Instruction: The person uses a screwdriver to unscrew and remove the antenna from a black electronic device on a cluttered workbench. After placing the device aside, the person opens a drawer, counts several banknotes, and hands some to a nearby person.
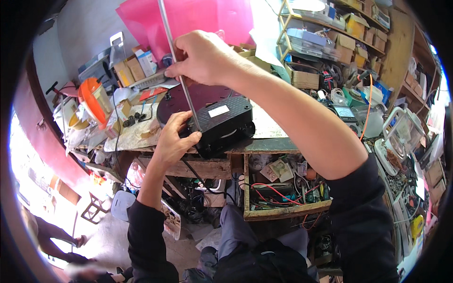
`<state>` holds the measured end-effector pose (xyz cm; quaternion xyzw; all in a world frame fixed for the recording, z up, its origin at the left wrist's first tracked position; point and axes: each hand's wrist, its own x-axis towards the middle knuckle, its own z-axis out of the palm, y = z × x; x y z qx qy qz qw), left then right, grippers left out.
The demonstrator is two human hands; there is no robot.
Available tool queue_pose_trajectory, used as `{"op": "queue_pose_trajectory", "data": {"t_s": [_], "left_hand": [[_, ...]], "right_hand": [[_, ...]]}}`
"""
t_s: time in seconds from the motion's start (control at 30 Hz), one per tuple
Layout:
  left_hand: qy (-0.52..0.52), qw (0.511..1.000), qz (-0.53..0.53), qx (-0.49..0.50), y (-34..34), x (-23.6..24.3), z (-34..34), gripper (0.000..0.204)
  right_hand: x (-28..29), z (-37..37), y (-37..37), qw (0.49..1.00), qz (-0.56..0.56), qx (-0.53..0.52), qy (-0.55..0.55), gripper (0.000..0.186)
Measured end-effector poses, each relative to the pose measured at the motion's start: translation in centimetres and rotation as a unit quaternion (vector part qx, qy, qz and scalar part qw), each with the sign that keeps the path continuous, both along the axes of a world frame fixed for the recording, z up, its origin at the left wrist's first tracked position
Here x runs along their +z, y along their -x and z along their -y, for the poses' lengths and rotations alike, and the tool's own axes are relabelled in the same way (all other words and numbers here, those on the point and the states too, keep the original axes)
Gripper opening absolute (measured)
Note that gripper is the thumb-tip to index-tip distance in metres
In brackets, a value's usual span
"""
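Strong light pours in from the left — bleaching the floor (pixel 103 238) there nearly white — while the space beneath the bench (pixel 269 145) sinks into shadow. Straight edges bow toward the blackened rim; a pale smear (pixel 85 271) blurs at lower left.

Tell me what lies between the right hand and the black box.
In the head view, a metal rod slants from the right hand down to the black box.
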<state>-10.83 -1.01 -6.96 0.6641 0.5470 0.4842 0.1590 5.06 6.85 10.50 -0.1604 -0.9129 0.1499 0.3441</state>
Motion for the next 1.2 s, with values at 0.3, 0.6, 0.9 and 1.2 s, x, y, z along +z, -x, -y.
{"op": "queue_pose_trajectory", "data": {"t_s": [0.3, 0.6, 0.9, 1.2], "left_hand": [[0.002, 1.000, -0.004, 0.004, 0.0, -0.1, 0.1, 0.062], [0.008, 1.000, -0.006, 0.012, -0.4, 0.4, 0.4, 0.062], [-0.049, 0.999, 0.002, 0.017, 0.3, -0.9, 0.0, 0.059], [-0.050, 0.998, -0.035, 0.025, -0.7, 0.1, 0.3, 0.053]], "right_hand": [[-0.5, -0.4, 0.1, 0.995, 0.002, -0.072, -0.068, 0.014], [-1.5, -1.2, 0.6, 0.996, -0.067, -0.050, -0.021, 0.015], [-0.8, -0.6, 0.4, 0.998, 0.006, 0.042, 0.042, 0.007], [-1.4, -0.4, -0.3, 0.995, -0.046, -0.064, -0.053, 0.021]]}}
